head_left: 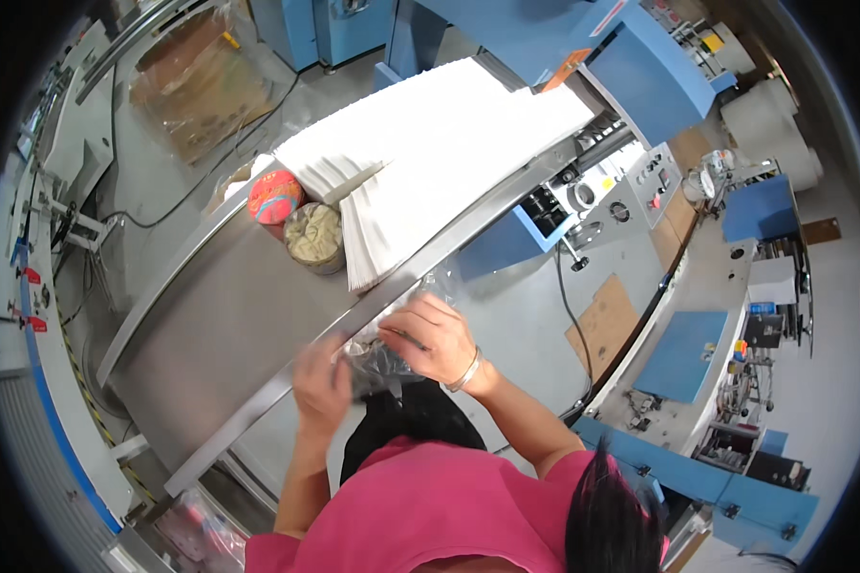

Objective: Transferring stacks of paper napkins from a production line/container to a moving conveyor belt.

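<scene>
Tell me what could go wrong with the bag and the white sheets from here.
The clear bag, at the right fingers, is close to the table's metal edge, so it might snag or tear there.

The near end of the white sheets is fanned beside the red cylinder and beige cylinder; a knock there could spread them further.

Brown cardboard (205, 129) lies on the floor at far left. Pale rolls (769, 124) stand at far right, beyond a blue machine housing (645, 81). A dark cable (568, 304) runs near a cardboard sheet (604, 323) on the right.
</scene>
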Available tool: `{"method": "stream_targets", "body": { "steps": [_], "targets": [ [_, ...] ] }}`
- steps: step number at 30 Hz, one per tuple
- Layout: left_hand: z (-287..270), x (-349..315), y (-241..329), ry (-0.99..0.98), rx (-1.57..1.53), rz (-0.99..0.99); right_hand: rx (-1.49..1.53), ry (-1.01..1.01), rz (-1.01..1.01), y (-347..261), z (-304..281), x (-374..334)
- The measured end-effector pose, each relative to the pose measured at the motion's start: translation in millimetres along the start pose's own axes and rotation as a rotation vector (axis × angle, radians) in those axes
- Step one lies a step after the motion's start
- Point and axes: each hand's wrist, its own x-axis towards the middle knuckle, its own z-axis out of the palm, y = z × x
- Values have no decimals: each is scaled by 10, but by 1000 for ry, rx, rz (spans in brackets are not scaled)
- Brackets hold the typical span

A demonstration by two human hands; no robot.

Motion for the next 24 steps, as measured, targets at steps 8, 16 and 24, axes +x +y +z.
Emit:
{"method": "stream_targets", "body": {
  "steps": [8, 16, 24],
  "targets": [
    [-161, 1195, 166, 76, 130, 91, -164, -90, -387, 154, 328, 868],
    [-42, 1296, 102, 171, 162, -13, -224, -138, -409, 347, 248, 847],
    [-19, 1233, -208, 226, 140, -24, -153, -202, -371, 462, 197, 713]
  ]
}}
